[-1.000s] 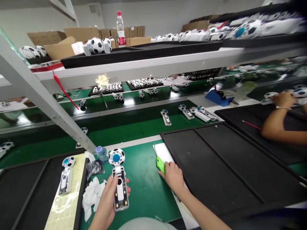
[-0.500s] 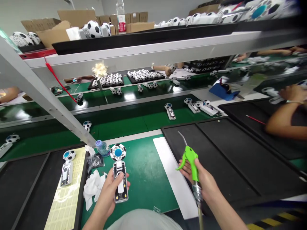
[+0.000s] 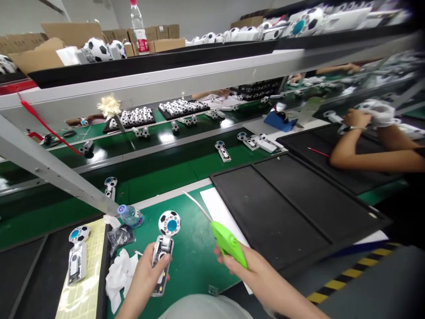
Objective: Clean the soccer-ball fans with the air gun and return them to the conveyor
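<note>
My left hand (image 3: 143,277) grips a small handheld fan (image 3: 163,248) with a soccer-ball head and a clear handle, held over the green mat (image 3: 195,257). My right hand (image 3: 257,277) grips a bright green air blow gun (image 3: 229,243). Its thin metal nozzle (image 3: 197,204) points up and left, ending a short way right of the fan's head. A second fan of the same kind (image 3: 75,254) lies on a pale yellow pad (image 3: 88,283) to the left.
White wipes (image 3: 119,277), a crumpled clear bag (image 3: 120,235) and a small bottle (image 3: 130,215) lie left of the fan. A black tray (image 3: 285,208) sits to the right. More fans ride the green conveyor (image 3: 199,164). A co-worker's arms (image 3: 368,150) rest at the right.
My right hand lifted the blow gun off the mat and swung it left, so its nozzle now points toward the fan. The left hand tilted the fan slightly.
</note>
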`<state>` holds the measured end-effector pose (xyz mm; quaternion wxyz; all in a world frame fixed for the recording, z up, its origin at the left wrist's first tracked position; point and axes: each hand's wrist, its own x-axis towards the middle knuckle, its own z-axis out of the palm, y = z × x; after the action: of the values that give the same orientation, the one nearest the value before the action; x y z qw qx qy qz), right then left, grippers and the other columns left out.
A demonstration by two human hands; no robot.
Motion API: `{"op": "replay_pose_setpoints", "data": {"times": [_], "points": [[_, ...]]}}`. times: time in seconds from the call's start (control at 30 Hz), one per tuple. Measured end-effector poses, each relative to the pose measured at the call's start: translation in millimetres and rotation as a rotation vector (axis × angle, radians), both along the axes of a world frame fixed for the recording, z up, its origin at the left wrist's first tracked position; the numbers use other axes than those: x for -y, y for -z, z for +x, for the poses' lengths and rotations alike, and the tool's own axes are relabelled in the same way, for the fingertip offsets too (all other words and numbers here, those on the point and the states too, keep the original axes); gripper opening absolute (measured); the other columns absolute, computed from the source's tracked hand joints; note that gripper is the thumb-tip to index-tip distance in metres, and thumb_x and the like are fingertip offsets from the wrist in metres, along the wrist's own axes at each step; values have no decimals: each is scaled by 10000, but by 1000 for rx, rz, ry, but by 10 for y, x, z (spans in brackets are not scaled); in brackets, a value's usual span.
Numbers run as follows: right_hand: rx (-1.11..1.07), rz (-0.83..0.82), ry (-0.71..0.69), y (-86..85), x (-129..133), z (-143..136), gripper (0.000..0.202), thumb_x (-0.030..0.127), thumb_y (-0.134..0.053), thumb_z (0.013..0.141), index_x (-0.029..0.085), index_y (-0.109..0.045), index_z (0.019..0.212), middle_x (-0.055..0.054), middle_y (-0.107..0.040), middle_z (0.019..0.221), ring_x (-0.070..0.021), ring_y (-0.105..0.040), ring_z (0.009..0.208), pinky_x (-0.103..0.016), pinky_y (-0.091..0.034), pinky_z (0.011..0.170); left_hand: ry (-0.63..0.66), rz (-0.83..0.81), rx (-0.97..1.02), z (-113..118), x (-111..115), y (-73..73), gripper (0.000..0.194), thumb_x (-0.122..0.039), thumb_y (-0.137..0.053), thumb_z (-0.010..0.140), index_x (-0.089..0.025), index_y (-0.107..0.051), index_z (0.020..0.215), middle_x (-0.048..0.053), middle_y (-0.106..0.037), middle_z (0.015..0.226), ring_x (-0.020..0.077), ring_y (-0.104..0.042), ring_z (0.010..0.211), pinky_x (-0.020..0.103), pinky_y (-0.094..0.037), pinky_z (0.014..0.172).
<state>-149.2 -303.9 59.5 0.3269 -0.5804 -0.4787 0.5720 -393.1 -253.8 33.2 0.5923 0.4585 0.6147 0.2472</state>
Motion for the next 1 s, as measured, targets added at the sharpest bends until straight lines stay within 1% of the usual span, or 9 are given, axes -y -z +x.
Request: {"op": "replay_pose_setpoints", "data": {"times": [0.1,0.27,0.4,0.5,0.6,0.7,0.8,0.9,1.0], "points": [[107,70,-4,-83,-221,-127,441,441,-585,762,177,-514,1107,-79,-621,993,-234,-568,921,-386,-437,848,270,-75,-35,11,1,-93,436,-512,-594,706,-160,-506,947,46,-609,767,140,-550,469,245,-429,447],[-251,60,34,40,-276,-193,629,373,-753,604,195,-493,1149,-48,-605,1089,-215,-553,998,-323,-431,863,705,-69,-10,25,-50,-421,330,-440,-605,717,-164,-593,896,41,-605,818,194,-555,756,245,-448,639],[-564,-115,49,145,-38,-186,552,416,-746,595,186,-548,1056,-8,-635,848,-156,-587,756,-254,-442,668,784,-86,72,45,-50,-615,356,-439,-640,688,-168,-643,917,44,-629,884,237,-546,867,275,-418,763],[-736,-269,190,222,75,-219,581,473,-753,544,162,-555,994,-6,-638,752,-138,-592,667,-235,-448,614,792,-151,184,21,-74,-637,405,-438,-668,682,-180,-641,992,51,-636,937,254,-556,917,288,-413,794],[-706,-287,312,212,42,-217,555,502,-762,517,153,-557,897,8,-614,662,-97,-549,532,-186,-401,466,596,-258,350,-40,-133,-543,484,-441,-650,723,-205,-568,1137,69,-622,1039,245,-583,923,291,-437,776],[-652,-259,436,123,-76,-175,451,521,-718,598,155,-542,795,37,-545,564,-59,-468,435,-167,-341,395,25,-364,605,11,-151,-373,452,-418,-498,838,-203,-473,1235,130,-583,1157,283,-597,976,382,-481,792],[-638,-197,566,85,-164,-190,390,474,-687,676,162,-542,862,38,-548,639,-44,-464,477,-159,-358,421,-476,-292,789,279,-114,-213,376,-273,-342,907,-180,-429,1260,151,-625,1079,284,-621,954,493,-466,854],[-578,-131,487,186,-165,-313,491,454,-705,660,167,-535,1021,-16,-607,824,-75,-518,600,-165,-377,447,-550,-314,904,600,-107,-161,338,-192,-392,891,-188,-466,1221,118,-653,1014,257,-628,944,482,-464,882],[-434,-94,304,343,-77,-432,559,545,-664,647,157,-522,1024,-35,-596,800,-124,-540,639,-181,-348,414,-527,-391,759,725,-181,-201,319,-274,-483,865,-114,-528,1137,151,-661,962,257,-637,916,408,-507,819]]}}
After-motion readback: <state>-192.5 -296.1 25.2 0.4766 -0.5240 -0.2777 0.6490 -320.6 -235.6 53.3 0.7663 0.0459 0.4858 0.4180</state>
